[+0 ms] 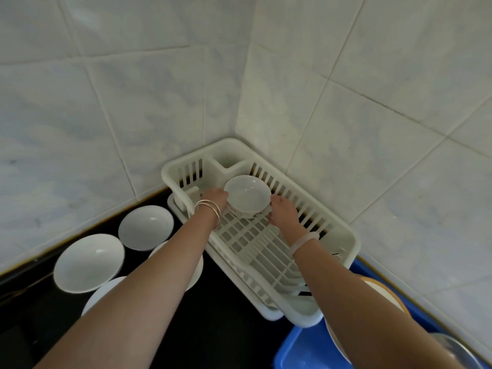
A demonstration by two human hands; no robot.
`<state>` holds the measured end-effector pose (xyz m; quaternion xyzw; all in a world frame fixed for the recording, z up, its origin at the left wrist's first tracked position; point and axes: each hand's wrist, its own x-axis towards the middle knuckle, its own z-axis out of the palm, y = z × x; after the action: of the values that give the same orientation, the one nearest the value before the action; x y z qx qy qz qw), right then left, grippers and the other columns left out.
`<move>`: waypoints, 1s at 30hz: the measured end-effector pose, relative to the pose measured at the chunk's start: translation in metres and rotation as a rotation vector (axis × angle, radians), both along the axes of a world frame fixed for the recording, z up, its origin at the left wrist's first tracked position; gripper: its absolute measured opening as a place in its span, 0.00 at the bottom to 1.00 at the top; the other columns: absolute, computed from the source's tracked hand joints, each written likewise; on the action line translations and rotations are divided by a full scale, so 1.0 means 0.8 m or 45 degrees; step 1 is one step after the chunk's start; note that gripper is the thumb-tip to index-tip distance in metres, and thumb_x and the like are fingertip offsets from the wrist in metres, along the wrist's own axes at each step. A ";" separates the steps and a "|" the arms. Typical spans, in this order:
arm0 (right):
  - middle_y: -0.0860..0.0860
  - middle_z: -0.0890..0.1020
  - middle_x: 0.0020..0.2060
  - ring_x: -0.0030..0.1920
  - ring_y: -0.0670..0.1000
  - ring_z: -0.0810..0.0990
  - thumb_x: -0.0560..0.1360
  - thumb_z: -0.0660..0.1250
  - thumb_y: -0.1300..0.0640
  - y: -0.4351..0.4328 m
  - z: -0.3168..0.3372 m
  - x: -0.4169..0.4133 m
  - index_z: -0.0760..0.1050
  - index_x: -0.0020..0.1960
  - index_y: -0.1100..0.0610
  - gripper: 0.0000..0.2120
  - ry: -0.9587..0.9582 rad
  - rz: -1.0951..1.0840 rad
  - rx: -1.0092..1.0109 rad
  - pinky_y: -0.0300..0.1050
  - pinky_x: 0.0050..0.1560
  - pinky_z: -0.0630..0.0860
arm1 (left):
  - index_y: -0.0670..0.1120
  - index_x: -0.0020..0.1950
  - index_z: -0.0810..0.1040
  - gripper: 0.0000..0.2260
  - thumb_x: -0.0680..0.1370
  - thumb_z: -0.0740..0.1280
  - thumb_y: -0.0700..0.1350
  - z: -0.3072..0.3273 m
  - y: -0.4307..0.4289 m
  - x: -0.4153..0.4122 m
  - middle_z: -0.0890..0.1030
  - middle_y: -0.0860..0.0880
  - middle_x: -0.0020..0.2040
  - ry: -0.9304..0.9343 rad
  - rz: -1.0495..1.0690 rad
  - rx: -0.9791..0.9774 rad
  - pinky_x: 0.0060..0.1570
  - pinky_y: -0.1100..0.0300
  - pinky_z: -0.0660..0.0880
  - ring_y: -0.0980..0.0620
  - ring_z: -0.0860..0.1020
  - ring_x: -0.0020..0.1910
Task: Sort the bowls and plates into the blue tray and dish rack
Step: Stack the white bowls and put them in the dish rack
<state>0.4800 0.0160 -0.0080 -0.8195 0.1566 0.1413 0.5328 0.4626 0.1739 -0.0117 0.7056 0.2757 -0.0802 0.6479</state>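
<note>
Head view: blue tray (298, 350) holds plates (386, 291) at near right; white bowls (89, 262) sit on the black counter (226, 328) at left. Farther on, left hand (215, 198) and right hand (282, 213) grasp a bowl (247, 195) by its sides, inside the rack (343, 235) at its far end.

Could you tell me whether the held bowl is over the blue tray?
No, the bowl is in the white dish rack, between the left hand and right hand.

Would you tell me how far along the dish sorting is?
Done: pale plates sit in the blue plastic tray. In hand: left hand and right hand hold stacked white bowls in the white plastic dish rack. Left: several white dishes on the black counter.
</note>
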 end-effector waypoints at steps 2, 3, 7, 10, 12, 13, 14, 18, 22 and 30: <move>0.61 0.78 0.51 0.54 0.60 0.78 0.81 0.53 0.54 0.001 0.009 -0.008 0.73 0.63 0.61 0.17 -0.066 0.015 -0.048 0.57 0.59 0.76 | 0.39 0.49 0.78 0.10 0.77 0.58 0.37 0.009 0.002 -0.011 0.75 0.41 0.37 -0.077 0.016 0.030 0.45 0.57 0.67 0.47 0.70 0.42; 0.61 0.77 0.54 0.57 0.61 0.77 0.81 0.53 0.54 0.003 0.015 -0.013 0.73 0.63 0.62 0.18 -0.111 0.025 -0.045 0.59 0.61 0.74 | 0.44 0.49 0.79 0.09 0.76 0.59 0.40 0.014 0.002 -0.017 0.76 0.42 0.37 -0.100 0.032 0.050 0.44 0.57 0.69 0.46 0.73 0.40; 0.53 0.78 0.54 0.51 0.54 0.78 0.80 0.54 0.53 0.028 0.045 -0.065 0.74 0.62 0.58 0.17 -0.201 0.157 0.055 0.56 0.59 0.75 | 0.44 0.63 0.75 0.16 0.76 0.63 0.44 0.041 0.015 -0.071 0.80 0.38 0.57 -0.237 0.065 0.120 0.57 0.54 0.74 0.39 0.78 0.56; 0.49 0.80 0.47 0.48 0.51 0.79 0.79 0.56 0.53 0.051 0.055 -0.115 0.76 0.54 0.54 0.12 -0.233 0.233 0.138 0.50 0.53 0.76 | 0.45 0.63 0.75 0.15 0.77 0.62 0.45 0.051 0.031 -0.128 0.79 0.43 0.60 -0.270 0.040 0.310 0.62 0.49 0.73 0.43 0.78 0.57; 0.48 0.81 0.45 0.45 0.49 0.79 0.79 0.56 0.53 0.067 0.050 -0.148 0.76 0.49 0.51 0.09 -0.199 0.299 0.177 0.46 0.47 0.77 | 0.45 0.63 0.75 0.14 0.77 0.61 0.45 0.048 0.041 -0.169 0.79 0.44 0.59 -0.256 0.044 0.442 0.61 0.53 0.72 0.45 0.78 0.57; 0.49 0.81 0.45 0.44 0.48 0.79 0.79 0.57 0.54 0.073 0.041 -0.165 0.76 0.48 0.50 0.09 -0.151 0.329 0.182 0.45 0.46 0.77 | 0.45 0.62 0.75 0.14 0.77 0.61 0.44 0.045 0.044 -0.191 0.80 0.45 0.60 -0.230 0.056 0.492 0.60 0.57 0.71 0.46 0.78 0.57; 0.50 0.81 0.47 0.44 0.48 0.79 0.79 0.57 0.54 0.079 0.029 -0.181 0.76 0.48 0.51 0.09 -0.089 0.357 0.166 0.45 0.47 0.78 | 0.46 0.62 0.75 0.14 0.77 0.61 0.43 0.039 0.048 -0.213 0.79 0.47 0.60 -0.197 0.082 0.527 0.58 0.60 0.70 0.47 0.77 0.58; 0.55 0.80 0.51 0.46 0.49 0.78 0.78 0.59 0.51 0.096 -0.026 -0.224 0.71 0.65 0.55 0.17 0.097 0.426 -0.129 0.51 0.54 0.78 | 0.44 0.63 0.75 0.15 0.76 0.61 0.39 0.005 0.068 -0.290 0.78 0.46 0.62 -0.066 0.236 0.600 0.60 0.58 0.68 0.46 0.75 0.61; 0.48 0.76 0.44 0.45 0.50 0.78 0.78 0.62 0.50 0.113 -0.054 -0.235 0.67 0.69 0.57 0.22 0.214 0.377 -0.125 0.52 0.53 0.80 | 0.44 0.67 0.71 0.20 0.75 0.64 0.37 -0.029 0.083 -0.342 0.70 0.42 0.68 0.079 0.387 0.835 0.67 0.50 0.64 0.41 0.68 0.67; 0.55 0.78 0.43 0.37 0.51 0.79 0.77 0.62 0.63 0.136 -0.067 -0.222 0.74 0.52 0.60 0.05 0.375 -0.023 0.200 0.45 0.41 0.81 | 0.46 0.73 0.61 0.26 0.76 0.64 0.38 -0.065 0.102 -0.364 0.67 0.42 0.71 0.210 0.597 0.460 0.67 0.48 0.65 0.42 0.68 0.68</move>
<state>0.3020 0.1251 -0.0619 -0.7442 0.2290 0.2670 0.5678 0.1717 0.2553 -0.0634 0.7176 0.4924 0.0649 0.4881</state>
